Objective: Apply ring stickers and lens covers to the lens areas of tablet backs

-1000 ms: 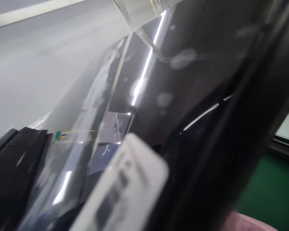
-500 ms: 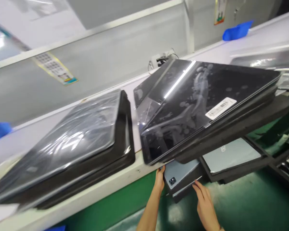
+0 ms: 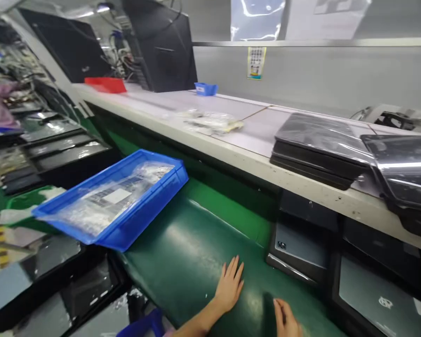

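My left hand [image 3: 229,285] lies on the green belt [image 3: 192,243] with its fingers stretched out. To its right, at the bottom edge, my right hand [image 3: 288,322] is partly cut off. Its fingers are loosely bent with a gap between them, and nothing shows in them. Beyond my hands, partly under the white shelf, sits a grey tablet back with a dual camera [image 3: 298,243] in a black tray. A second tray beside it holds a grey panel with a pale logo [image 3: 372,290]. Neither hand touches these trays.
A blue bin [image 3: 150,224] with bagged parts stands on the belt to the left. Wrapped black panels [image 3: 319,135] are stacked along the white shelf [image 3: 231,150], overhanging its edge at right. Trays of panels [image 3: 52,309] fill the lower left. A person in pink [image 3: 0,103] is at far left.
My view has swung left, bringing the blue bin into sight. Both hands have come away from the tablet tray. My left hand now lies flat on the belt.
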`<state>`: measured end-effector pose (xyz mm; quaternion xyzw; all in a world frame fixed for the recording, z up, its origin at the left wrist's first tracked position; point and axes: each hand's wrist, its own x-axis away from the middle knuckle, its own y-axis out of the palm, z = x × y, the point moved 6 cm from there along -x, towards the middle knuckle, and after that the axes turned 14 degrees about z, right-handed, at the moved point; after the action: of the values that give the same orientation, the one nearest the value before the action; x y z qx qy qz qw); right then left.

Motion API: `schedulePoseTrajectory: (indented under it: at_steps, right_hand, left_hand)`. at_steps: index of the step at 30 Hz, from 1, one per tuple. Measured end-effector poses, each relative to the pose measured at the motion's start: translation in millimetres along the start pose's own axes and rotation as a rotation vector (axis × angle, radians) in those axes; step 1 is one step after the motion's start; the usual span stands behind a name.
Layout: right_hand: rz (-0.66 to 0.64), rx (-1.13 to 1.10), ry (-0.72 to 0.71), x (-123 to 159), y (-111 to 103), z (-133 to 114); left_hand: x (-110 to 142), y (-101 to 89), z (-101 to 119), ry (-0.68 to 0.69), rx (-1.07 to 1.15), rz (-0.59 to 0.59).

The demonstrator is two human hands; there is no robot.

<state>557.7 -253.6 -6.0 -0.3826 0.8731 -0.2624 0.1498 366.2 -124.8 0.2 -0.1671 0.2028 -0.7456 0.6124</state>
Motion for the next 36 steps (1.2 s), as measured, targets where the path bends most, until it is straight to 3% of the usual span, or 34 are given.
schedulePoseTrajectory:
  at_steps: [2,5,9,13,16,20,24,30,36]
  right_hand:
    - [-0.085,-0.039,-0.046,5,14,-13]
    - [-0.168,-0.101,-0.075,12,37,-36]
    - [-0.18,-0.159,-0.083,24,72,-74]
    - [-0.167,-0.194,-0.127,57,123,-126]
    - [-0.202,-0.208,-0.18,99,167,-165]
    - [-0.382,-0.217,-0.266,159,214,-199]
    - [-0.623,-0.171,-0.366,185,242,-206]
    - [-0.955,-0.041,-0.523,183,273,-211]
    - [-1.083,0.061,-0.496,162,300,-194]
  left_hand:
    - [52,-21.6,-22,0.036,-0.089,-0.081]
    - [87,-41.2,-45,0.112,-0.215,-0.195]
    - [85,-44.3,-54,0.298,-0.32,-0.347]
    - [82,-58.4,-67,0.489,-0.369,-0.417]
    - [93,-91.1,-88,0.582,-0.4,-0.393]
    - [121,-143.3,-120,0.581,-0.467,-0.319]
    - [145,-173.0,-143,0.505,-0.508,-0.224]
    - [158,-191.2,-151,0.44,-0.507,-0.121]
    - [165,-194.0,-143,0.332,-0.499,-0.039]
